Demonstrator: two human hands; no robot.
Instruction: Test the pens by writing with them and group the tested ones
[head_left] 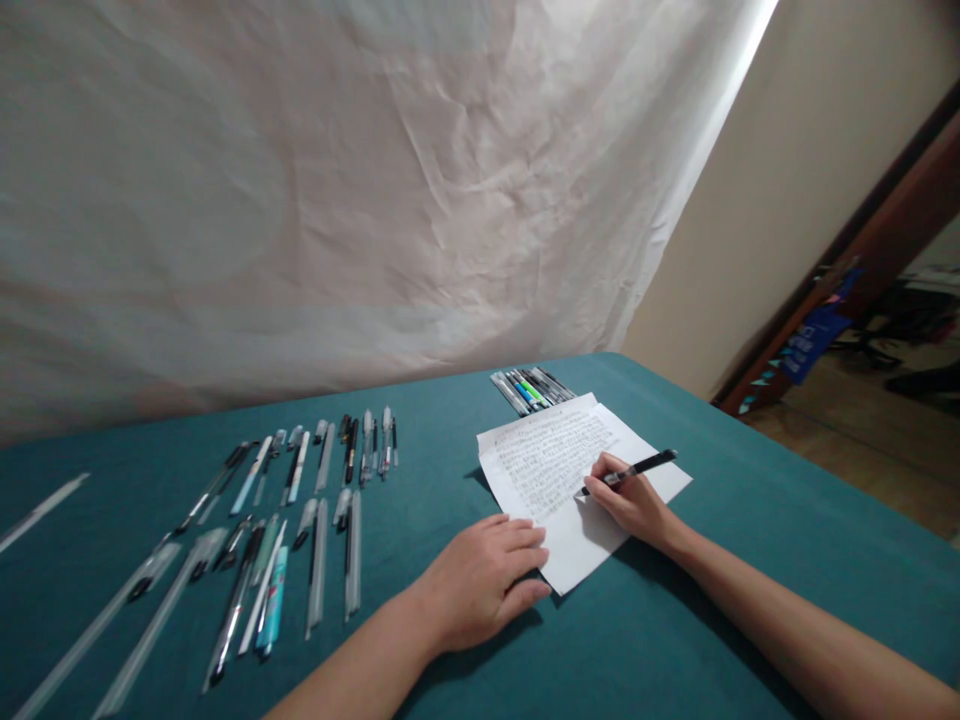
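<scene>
On the written paper (571,555), right of centre on the teal surface (442,480): one black pen (646,463), slanted, tip at the page by the lower lines of script. Right hand (628,502): closed round the pen in a writing grip. Paper: lying askew, upper part filled, lower part bare. Left hand (484,578): laid flat, fingers slightly spread, fingertips on the paper's left edge, grasping nothing. Risks, as judged: too light a press from those fingertips could let the page skid under the pen; a right hand dragged across wet ink could smear it. Beyond the paper's top edge: pen cluster (529,392), near enough to be nudged by a pushed page. Leftward: pens, caps and clear tubes (317,565) in loose rows, liable to roll if the left forearm swings outward. Behind: creased pale cloth (300,250).
</scene>
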